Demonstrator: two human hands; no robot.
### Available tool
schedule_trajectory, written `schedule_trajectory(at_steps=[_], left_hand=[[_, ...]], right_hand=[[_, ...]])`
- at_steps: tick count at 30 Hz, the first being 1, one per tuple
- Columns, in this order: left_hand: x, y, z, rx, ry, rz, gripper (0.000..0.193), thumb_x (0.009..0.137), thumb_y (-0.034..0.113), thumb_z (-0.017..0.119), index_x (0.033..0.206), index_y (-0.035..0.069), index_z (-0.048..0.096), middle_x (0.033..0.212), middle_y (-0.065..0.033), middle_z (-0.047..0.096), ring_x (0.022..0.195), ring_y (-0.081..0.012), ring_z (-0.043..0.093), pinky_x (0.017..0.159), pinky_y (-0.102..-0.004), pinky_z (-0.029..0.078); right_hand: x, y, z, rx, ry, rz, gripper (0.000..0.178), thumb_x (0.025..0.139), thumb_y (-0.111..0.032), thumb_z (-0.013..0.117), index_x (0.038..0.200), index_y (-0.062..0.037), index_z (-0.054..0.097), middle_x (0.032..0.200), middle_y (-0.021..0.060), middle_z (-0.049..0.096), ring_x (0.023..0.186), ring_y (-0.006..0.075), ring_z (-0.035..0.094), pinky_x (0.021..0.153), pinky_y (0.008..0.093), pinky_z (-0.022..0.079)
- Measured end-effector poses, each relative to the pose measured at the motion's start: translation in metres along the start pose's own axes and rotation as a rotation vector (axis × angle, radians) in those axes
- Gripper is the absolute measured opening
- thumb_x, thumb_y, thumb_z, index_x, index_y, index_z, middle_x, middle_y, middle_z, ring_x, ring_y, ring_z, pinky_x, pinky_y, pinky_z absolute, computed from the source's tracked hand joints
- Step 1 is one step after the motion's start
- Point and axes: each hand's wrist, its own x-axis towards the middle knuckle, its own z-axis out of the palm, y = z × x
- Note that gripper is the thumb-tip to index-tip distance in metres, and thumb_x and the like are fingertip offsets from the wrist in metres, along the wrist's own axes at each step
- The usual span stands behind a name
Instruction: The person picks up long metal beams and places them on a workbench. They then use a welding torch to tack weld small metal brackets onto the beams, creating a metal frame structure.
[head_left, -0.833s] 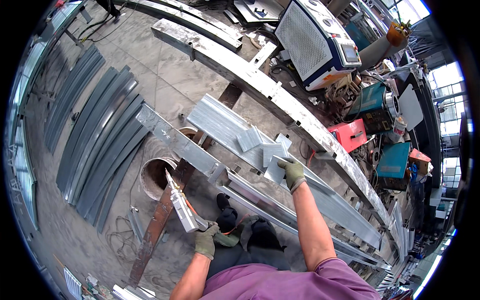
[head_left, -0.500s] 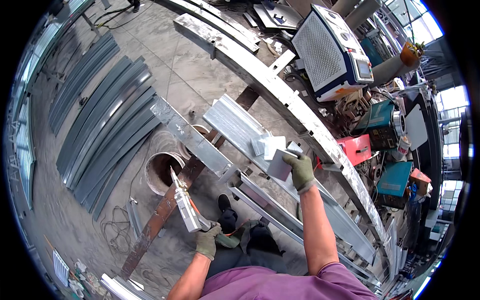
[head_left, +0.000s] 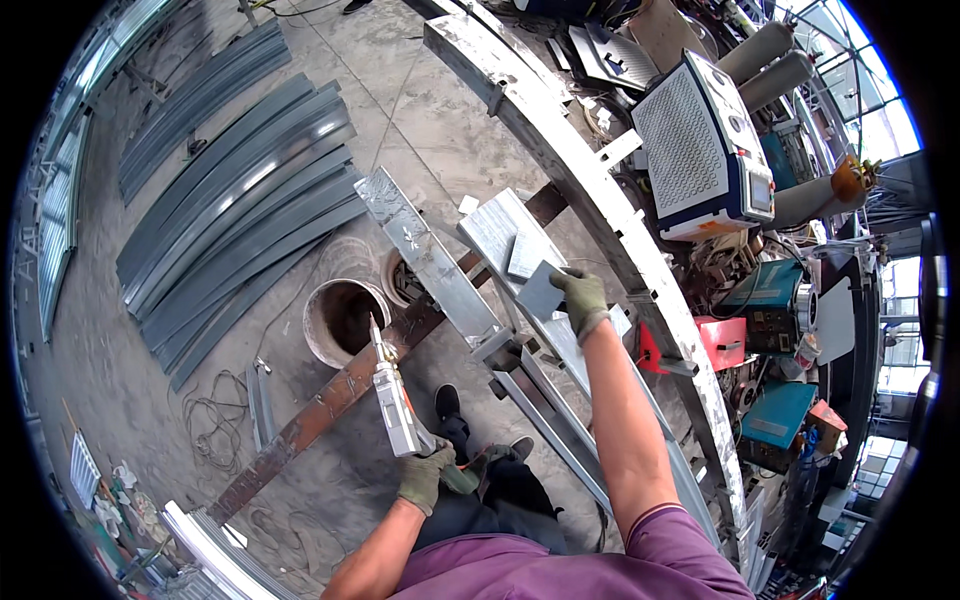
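My left hand [head_left: 426, 476], gloved in green, is closed round the grip of a handheld welding gun [head_left: 394, 402]. The gun's narrow nozzle points up and away, in front of a round bucket [head_left: 347, 322]. In my gloved right hand [head_left: 584, 299], a flat square metal plate [head_left: 540, 291] is pinched by its right edge. That plate is over a long galvanized steel profile [head_left: 493, 222]; whether it touches the profile I cannot tell. Just beyond it, another small metal plate [head_left: 529, 252] lies on the profile. To the left runs a second galvanized bar [head_left: 422, 243].
A rusty brown beam [head_left: 290, 432] crosses beneath the profiles. Beyond them curves a long, heavy steel beam [head_left: 560, 135]. Curved grey profiles [head_left: 235, 200] lie on the floor at left. A white and blue machine [head_left: 690, 150], a red box [head_left: 718, 342] and teal machines [head_left: 775, 412] stand at right.
My right hand has carried its plate toward the far end of the profile. The loose small plates seen near it before now show differently, partly hidden. The whole view has shifted.
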Motion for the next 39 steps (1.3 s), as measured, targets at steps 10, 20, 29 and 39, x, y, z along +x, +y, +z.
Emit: schedule_trajectory(at_steps=[10,20,29,39], left_hand=[[-0.012,0.065,0.039,0.022,-0.061,0.045,0.007,0.094,0.007,0.075,0.089,0.004,0.071,0.081,-0.0043,0.071,0.071,-0.0136,0.067,0.068,-0.0307,0.055],[-0.022,0.086,0.089,0.108,-0.08,0.266,0.013,0.091,0.003,0.079,0.102,0.003,0.072,0.108,-0.01,0.073,0.08,-0.0139,0.069,0.078,-0.0322,0.059],[-0.006,0.123,0.117,0.098,-0.279,0.33,0.019,0.092,0.002,0.078,0.11,0.001,0.07,0.089,-0.0006,0.069,0.078,-0.0112,0.065,0.069,-0.0287,0.054],[0.053,0.151,0.12,0.14,-0.516,0.273,0.031,0.091,0.01,0.081,0.118,-0.004,0.074,0.088,0.0,0.07,0.075,-0.0086,0.062,0.068,-0.0265,0.052]], right_hand=[[-0.099,-0.03,-0.067,0.269,-0.242,0.005,0.033,0.094,-0.01,0.074,0.124,0.0021,0.067,0.106,0.0101,0.072,0.093,0.0228,0.074,0.082,0.041,0.066],[-0.116,0.031,0.003,-0.152,-0.011,-0.212,0.044,0.082,-0.026,0.083,0.112,0.0036,0.071,0.103,0.0157,0.077,0.092,0.0259,0.074,0.086,0.0375,0.058],[-0.155,0.003,0.013,-0.791,-0.065,-0.356,0.06,0.086,-0.041,0.073,0.141,-0.02,0.068,0.099,0.0189,0.078,0.096,0.0379,0.076,0.09,0.0482,0.058],[-0.128,-0.014,0.005,-0.749,-0.602,-0.223,0.043,0.091,-0.025,0.07,0.128,-0.0016,0.071,0.106,0.0193,0.079,0.102,0.0342,0.077,0.092,0.043,0.059]])
